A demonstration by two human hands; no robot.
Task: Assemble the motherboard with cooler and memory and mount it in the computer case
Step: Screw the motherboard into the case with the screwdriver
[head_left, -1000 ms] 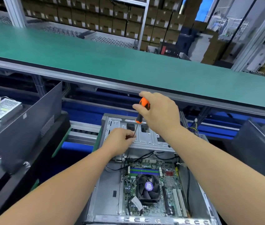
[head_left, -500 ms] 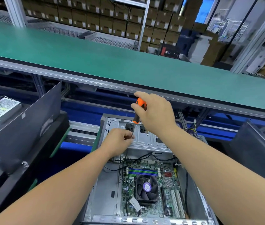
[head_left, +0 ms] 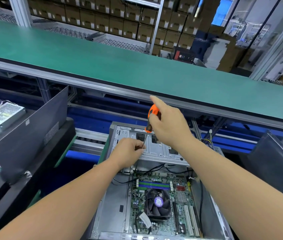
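Lifted slightly since before, right hand (head_left: 169,126) grips the orange-and-black-handled screwdriver (head_left: 150,120), shaft slanting down-left toward the open grey metal computer case (head_left: 156,148); left hand (head_left: 128,151) apparently pinches its tip.

Roller conveyor line (head_left: 92,141) carrying the open computer case (head_left: 113,205) at centre, a dark side panel (head_left: 31,129) leaning at left.

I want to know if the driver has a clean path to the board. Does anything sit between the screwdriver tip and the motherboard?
Yes. The left hand pinches the screwdriver shaft at its tip, above the metal drive bracket, which covers the case's far end. The motherboard lies lower and nearer.
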